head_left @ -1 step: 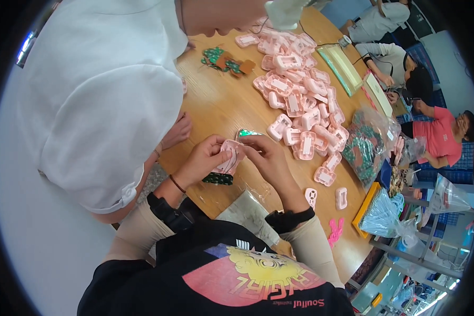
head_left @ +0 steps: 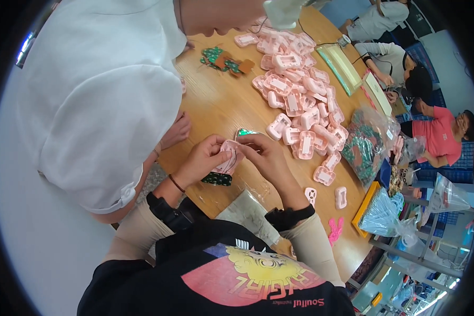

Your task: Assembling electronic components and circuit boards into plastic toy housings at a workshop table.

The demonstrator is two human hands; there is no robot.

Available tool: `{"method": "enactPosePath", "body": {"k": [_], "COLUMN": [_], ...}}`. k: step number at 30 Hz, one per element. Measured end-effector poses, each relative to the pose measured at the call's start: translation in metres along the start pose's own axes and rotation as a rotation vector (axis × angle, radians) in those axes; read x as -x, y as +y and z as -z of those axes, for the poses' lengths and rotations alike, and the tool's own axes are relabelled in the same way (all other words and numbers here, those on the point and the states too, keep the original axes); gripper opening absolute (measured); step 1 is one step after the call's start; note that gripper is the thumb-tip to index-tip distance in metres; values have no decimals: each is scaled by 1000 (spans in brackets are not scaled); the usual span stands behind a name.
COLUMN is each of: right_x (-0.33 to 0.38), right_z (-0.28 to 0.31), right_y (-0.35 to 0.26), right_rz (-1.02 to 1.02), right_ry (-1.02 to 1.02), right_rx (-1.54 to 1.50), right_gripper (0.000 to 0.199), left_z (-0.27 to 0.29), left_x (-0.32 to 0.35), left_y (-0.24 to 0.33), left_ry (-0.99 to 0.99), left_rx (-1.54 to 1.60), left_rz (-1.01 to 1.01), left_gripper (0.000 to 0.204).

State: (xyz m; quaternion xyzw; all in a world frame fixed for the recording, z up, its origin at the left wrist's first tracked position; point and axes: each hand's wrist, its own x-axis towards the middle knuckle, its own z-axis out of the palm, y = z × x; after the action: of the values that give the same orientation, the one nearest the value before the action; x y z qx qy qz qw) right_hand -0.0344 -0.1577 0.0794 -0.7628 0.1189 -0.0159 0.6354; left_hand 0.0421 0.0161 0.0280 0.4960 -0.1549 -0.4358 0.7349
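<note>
My left hand grips a pink plastic housing, its hollow side turned up, with thin wires lying across it. At the housing's right edge, my right hand has thumb and forefinger pinched together; what is between them is too small to make out. A green circuit board shows just below the housing, close to my left hand. Another shiny green piece lies partly hidden behind my right fingers.
A large heap of pink housings covers the table's far middle. Green boards lie far left; a bagged batch sits right. A co-worker in a white cap leans in close at left. A yellow tray holds blue-white wires.
</note>
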Motion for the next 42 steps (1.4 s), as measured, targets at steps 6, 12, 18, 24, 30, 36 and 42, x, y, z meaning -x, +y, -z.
{"method": "enactPosePath", "body": {"k": [6, 12, 18, 24, 30, 36, 42], "right_x": [-12, -12, -10, -8, -7, -8, -9], "right_z": [3, 0, 1, 5, 1, 3, -4], "right_y": [-13, -7, -8, -13, -21, -10, -5], "right_rz": [-90, -108, -135, -164, -186, -116, -69], "right_ry": [-138, -131, -138, -162, -139, -166, -146], "right_rx": [144, 106, 114, 144, 152, 282, 379], "right_gripper": [17, 15, 14, 14, 14, 18, 16], "left_z": [0, 0, -1, -5, -3, -8, -11], "left_x": [1, 0, 1, 1, 3, 4, 4], "left_y": [8, 11, 13, 12, 15, 17, 16], "left_ry": [-44, -54, -75, -30, -66, -51, 9], "left_rx": [-153, -240, -324, -317, -401, -442, -527], "left_rz": [-13, -21, 6, -7, 18, 25, 3], "left_gripper": [22, 22, 24, 23, 24, 24, 22]}}
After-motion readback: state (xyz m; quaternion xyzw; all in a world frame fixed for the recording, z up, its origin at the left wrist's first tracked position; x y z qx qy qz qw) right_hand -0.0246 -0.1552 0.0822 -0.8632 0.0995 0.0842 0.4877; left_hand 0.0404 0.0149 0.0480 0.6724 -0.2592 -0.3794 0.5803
